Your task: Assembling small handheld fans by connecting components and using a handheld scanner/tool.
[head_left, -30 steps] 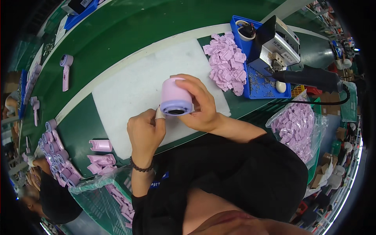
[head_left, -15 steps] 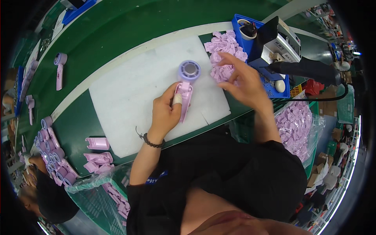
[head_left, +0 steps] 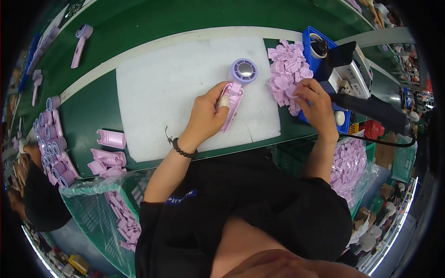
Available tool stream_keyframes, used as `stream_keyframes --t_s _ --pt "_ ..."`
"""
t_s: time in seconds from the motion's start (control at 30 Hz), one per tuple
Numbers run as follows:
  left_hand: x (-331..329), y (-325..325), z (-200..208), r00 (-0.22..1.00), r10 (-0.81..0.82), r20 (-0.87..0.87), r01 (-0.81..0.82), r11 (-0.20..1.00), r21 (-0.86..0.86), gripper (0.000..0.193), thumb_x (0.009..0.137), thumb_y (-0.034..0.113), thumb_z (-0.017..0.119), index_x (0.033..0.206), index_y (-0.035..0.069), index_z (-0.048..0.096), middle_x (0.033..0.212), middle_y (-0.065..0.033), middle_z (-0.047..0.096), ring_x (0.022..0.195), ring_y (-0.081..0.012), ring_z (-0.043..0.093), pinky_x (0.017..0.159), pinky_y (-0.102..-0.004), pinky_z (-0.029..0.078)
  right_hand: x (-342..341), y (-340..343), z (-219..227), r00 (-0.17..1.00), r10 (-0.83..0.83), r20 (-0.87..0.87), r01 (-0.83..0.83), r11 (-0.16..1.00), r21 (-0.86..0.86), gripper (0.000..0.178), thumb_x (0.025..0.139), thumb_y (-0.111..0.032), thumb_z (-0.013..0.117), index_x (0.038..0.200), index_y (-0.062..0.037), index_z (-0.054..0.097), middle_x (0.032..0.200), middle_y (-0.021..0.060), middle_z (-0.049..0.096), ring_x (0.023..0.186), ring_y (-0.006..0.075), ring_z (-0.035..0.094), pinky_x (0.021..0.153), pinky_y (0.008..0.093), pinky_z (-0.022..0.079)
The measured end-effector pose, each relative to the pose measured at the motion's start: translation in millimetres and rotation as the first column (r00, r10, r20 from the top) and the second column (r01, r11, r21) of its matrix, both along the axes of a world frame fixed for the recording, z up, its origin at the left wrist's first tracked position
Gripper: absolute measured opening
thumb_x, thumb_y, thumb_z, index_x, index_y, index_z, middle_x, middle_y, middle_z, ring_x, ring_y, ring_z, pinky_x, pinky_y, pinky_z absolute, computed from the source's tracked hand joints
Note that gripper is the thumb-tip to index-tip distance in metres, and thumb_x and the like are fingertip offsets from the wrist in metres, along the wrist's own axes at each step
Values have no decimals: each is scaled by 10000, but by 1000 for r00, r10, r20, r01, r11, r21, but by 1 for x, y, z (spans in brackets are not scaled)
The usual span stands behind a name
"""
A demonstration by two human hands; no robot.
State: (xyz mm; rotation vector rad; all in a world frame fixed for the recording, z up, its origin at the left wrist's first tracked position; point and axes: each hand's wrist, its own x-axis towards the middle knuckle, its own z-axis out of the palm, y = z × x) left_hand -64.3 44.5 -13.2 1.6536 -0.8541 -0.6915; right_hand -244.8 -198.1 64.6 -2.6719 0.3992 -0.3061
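My left hand (head_left: 206, 114) is wrapped round the pink handle of a handheld fan (head_left: 244, 71) with a round lilac head. The handle's hollow inside faces up, and a white wrap covers my thumb. The fan is held over a white foam sheet (head_left: 171, 88), its head pointing away from me. On the right, my right hand (head_left: 320, 109) is closed in a pinch at the near edge of a heap of small pink plastic pieces (head_left: 288, 62). Between its fingertips is one such pink plastic piece (head_left: 294, 91), partly hidden by the fingers.
Pink handle shells (head_left: 111, 138) lie left of the foam, with several assembled fans (head_left: 51, 139) beyond. A blue tray (head_left: 307, 34) and a black power tool (head_left: 371, 111) stand at right. Green crates (head_left: 88, 204) with pink parts flank me; another person (head_left: 44, 199) sits at left.
My right hand has gone from hovering with fingers apart to pinching a piece at the heap. The whole view has shifted; the left hand still grips the fan.
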Motion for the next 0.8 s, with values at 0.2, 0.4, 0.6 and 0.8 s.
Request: stream_keyframes --t_s 0.2,0.4,0.6,0.8 --pt "-2 -1 -3 999 36 33 -33 997 -67 597 762 -23 518 1358 -24 485 857 -146 684 595 -220 563 573 -289 458 10 39 3 947 -202 251 102 927 362 329 778 108 685 1098 32 673 875 66 682 727 142 642 629 223 514" --pt "5 2 8 992 -24 124 23 1000 11 686 762 -25 507 1437 -6 389 851 -146 680 591 -233 557 580 -295 457 70 88 -14 930 77 359 -141 977 157 312 755 65 705 1058 -1 732 788 67 708 583 137 618 472 217 447" --pt "-3 6 -5 999 19 25 -17 996 -93 745 768 -50 492 1488 20 315 882 -136 675 618 -214 561 586 -274 453 85 91 -32 983 109 146 -109 994 -5 323 728 36 692 1013 -95 769 799 70 721 548 189 609 468 248 444" --pt "-1 9 0 991 1 -132 -14 995 -98 707 839 -65 478 1509 45 279 961 -134 667 699 -178 594 612 -233 463 91 87 -39 960 200 195 -190 979 -70 437 725 34 673 1121 -141 738 820 73 729 529 215 597 473 277 454"
